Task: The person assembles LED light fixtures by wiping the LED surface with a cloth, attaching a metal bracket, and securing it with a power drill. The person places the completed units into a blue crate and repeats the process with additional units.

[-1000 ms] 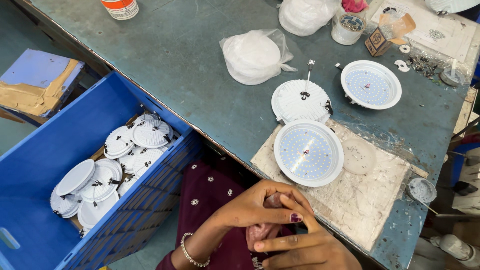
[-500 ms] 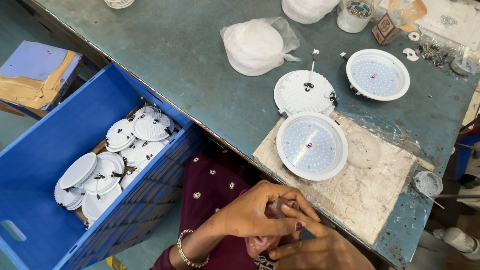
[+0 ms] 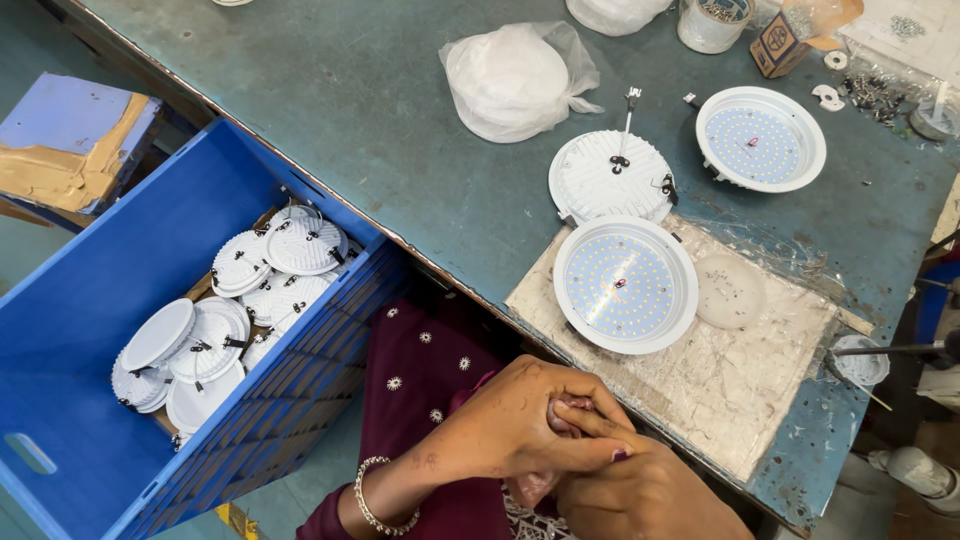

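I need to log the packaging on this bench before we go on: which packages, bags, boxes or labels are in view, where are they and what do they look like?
Clear plastic bag: bench top, middle back; knotted, holds a round white stack.
Second plastic bag: back edge, cut off by the frame; whitish.
Small carton: back right; brown with a printed round mark.
Clear plastic jar: beside the carton; contents unclear.
Blue crate: left of the bench; holds round white fittings.
No screens or signs.

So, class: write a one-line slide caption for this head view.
Two hands, left hand and right hand, clasped below a bench, beside a round light panel and a blue crate.
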`<action>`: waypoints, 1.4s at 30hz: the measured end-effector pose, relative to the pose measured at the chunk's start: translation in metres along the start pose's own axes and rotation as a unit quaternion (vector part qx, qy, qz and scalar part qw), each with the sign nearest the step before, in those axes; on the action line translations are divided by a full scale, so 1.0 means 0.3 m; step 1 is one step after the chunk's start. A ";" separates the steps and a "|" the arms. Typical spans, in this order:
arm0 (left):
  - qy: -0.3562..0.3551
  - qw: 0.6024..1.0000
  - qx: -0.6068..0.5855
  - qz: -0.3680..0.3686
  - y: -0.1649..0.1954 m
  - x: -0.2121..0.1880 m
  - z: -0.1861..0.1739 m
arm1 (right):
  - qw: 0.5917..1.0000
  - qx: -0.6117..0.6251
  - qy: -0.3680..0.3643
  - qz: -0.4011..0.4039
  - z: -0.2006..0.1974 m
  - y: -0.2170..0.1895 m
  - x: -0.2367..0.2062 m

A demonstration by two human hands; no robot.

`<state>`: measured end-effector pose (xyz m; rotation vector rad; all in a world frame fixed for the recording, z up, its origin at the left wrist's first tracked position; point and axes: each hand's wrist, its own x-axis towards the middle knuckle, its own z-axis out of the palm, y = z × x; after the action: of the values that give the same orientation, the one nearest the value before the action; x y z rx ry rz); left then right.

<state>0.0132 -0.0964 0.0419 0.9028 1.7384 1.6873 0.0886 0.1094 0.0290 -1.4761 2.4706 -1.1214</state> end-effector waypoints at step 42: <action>-0.080 0.967 -0.231 -0.070 -0.132 0.042 0.041 | 0.996 -0.028 0.065 -0.052 -0.003 -0.002 0.038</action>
<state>0.0114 -0.0785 0.0026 0.6617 1.1978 1.7651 0.0826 0.1009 0.0335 -1.6138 2.5558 -1.2129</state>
